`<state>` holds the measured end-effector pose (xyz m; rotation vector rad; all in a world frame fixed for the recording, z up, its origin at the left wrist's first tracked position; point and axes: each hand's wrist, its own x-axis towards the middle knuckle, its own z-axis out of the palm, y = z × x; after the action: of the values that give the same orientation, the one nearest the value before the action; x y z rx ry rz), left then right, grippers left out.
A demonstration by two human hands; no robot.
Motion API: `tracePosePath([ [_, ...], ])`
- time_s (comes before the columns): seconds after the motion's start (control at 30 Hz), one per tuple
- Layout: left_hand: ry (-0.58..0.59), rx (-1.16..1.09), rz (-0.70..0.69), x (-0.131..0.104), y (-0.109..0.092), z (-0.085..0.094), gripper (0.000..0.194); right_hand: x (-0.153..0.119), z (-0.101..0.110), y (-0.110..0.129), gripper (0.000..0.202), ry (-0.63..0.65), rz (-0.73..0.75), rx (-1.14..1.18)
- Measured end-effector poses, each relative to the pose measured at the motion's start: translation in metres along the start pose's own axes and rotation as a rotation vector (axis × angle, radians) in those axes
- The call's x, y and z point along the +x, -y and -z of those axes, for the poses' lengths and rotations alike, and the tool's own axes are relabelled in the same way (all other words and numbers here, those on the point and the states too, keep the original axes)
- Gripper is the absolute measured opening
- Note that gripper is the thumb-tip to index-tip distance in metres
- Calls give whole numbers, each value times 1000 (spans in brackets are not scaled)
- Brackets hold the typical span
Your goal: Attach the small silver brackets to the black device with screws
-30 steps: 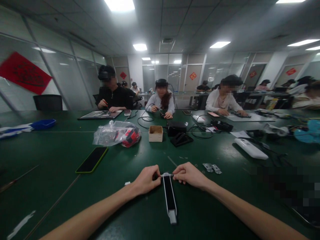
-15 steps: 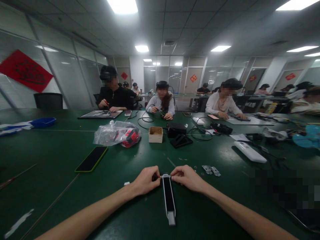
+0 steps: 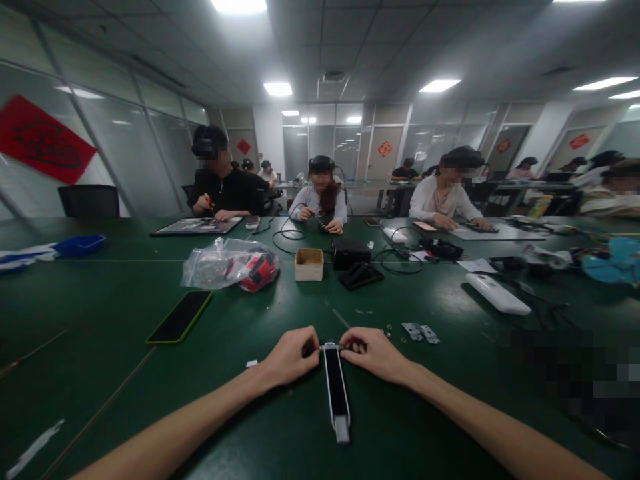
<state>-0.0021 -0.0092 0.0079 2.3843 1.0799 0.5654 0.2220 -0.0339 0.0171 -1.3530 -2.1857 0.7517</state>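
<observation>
A long, narrow white-framed piece with a black inner face lies on the green table, its far end between my hands. A light grey tab sticks out at its near end. My left hand is closed in a pinch at the left side of that far end. On the opposite side, the fingers of my right hand pinch at the right side. Small pale metal stubs show between the frame and my fingertips; their exact shape is hidden. Two small metal brackets lie right of my right hand.
A green-edged phone lies left, below a plastic bag with red and black contents. Ahead stand a small open box and a black box. A white device and cables lie right. Several people sit across the table.
The view has shifted slightly. My right hand's fingers have curled a little at the far end of the piece; my left hand keeps its pinch. The piece stays in place.
</observation>
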Motion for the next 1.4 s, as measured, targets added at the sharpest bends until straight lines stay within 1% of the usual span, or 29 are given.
tracePosePath([
  [0.17, 0, 1, -3, 0, 0, 0, 4, -1, -3, -2, 19, -27, 21, 17],
  [0.4, 23, -6, 29, 1, -3, 2, 5, -2, -3, -5, 18, -36, 10, 25],
  [0.57, 10, -1, 8, 1, -1, 1, 4, -1, -4, -8, 19, -35, 12, 30],
  [0.77, -2, 7, 9, 1, 2, -2, 3, 0, -5, -5, 20, -51, 21, 14],
  [1.07, -21, -9, -16, 2, 1, -2, 3, 1, -7, -6, 18, -50, 50, -2],
  [1.4, -7, -5, -14, 2, 2, -3, 4, 0, -6, -7, 16, -61, 64, -11],
])
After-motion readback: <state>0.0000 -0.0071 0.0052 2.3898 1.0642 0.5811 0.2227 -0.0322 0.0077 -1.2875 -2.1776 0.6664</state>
